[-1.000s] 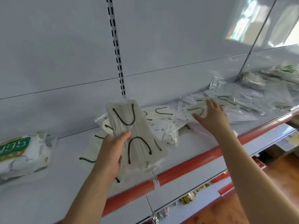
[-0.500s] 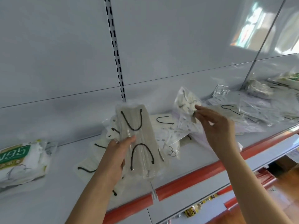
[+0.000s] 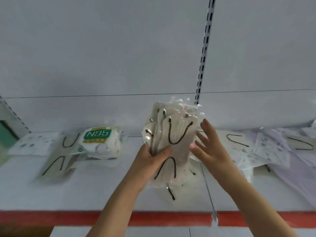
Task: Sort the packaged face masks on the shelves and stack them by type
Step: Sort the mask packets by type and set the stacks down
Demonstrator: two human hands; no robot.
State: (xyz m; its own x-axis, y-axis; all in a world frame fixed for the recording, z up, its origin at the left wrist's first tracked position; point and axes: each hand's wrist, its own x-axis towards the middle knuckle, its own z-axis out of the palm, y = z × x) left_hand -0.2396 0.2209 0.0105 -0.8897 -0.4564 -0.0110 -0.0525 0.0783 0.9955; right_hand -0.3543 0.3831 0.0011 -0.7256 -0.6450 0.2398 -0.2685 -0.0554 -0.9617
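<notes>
Head view puts your left hand (image 3: 150,161) at the centre of the frame, its grip clenched round a bundle of cream masks (image 3: 172,134) with black ear loops, held upright above the shelf (image 3: 102,190). Your right hand (image 3: 210,147) sits just beside the bundle, to its right, fingers spread and released, holding nothing.

Half a second ago that right hand pinched a single packet it had lifted from the loose spread of masks; now it is empty and the bundle looks thicker and fanned at the top, so the packet has probably joined it. Your view has also swung left: the slotted upright (image 3: 203,53) now stands right of centre, and the N95 pack (image 3: 100,142) has come in from the edge to centre left.

For the task, this reads as one more matching mask gathered. The bundle is not yet set down, and its top edges are uneven, so squaring it with the open hand would likely be the sensible next touch. A small pile of black-looped masks (image 3: 59,161) lies at lower left of the shelf, while patterned packets (image 3: 271,149) at the right remain mixed and unsorted. The clear wrappers look slippery; a loose hold could let one slide out.
</notes>
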